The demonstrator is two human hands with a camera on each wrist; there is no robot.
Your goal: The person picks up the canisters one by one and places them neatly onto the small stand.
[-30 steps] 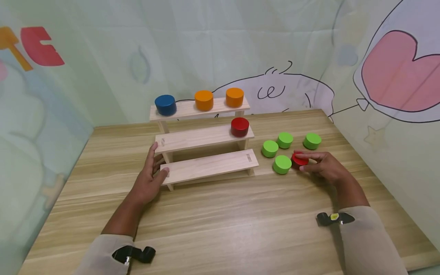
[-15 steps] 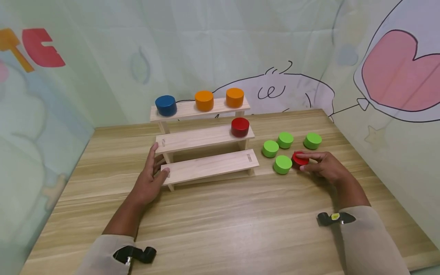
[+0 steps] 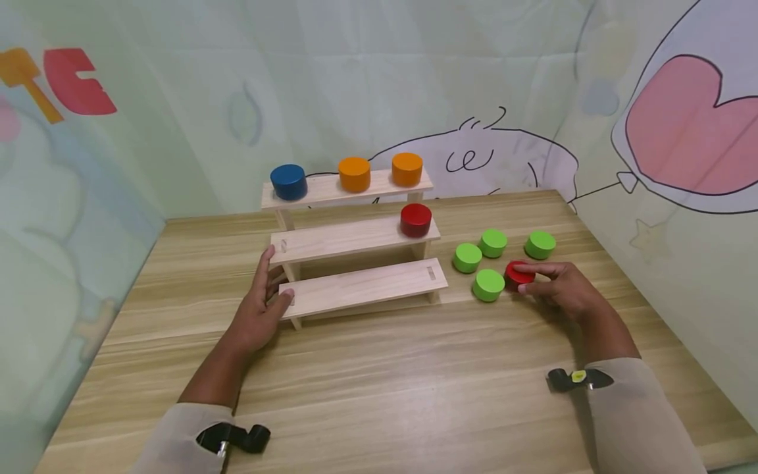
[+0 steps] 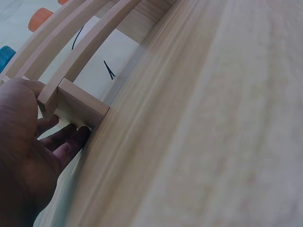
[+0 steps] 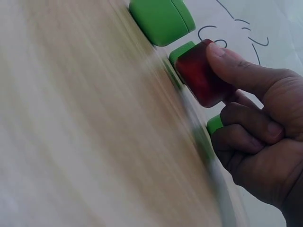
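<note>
right hand (image 3: 562,286) is pinching the red disc (image 3: 518,274) on the table (image 3: 379,368), index finger on top, the other fingers curled in beside it. it sits just right of a green disc (image 3: 488,284), with three more greens close by. left hand (image 3: 260,309) lies flat with fingers straight, pressed against the left end of the rack (image 3: 355,253). honestly nothing has changed in the last second: disc hasn't left the table, so i'd say the grip is set but the lift hasn't started.
</note>
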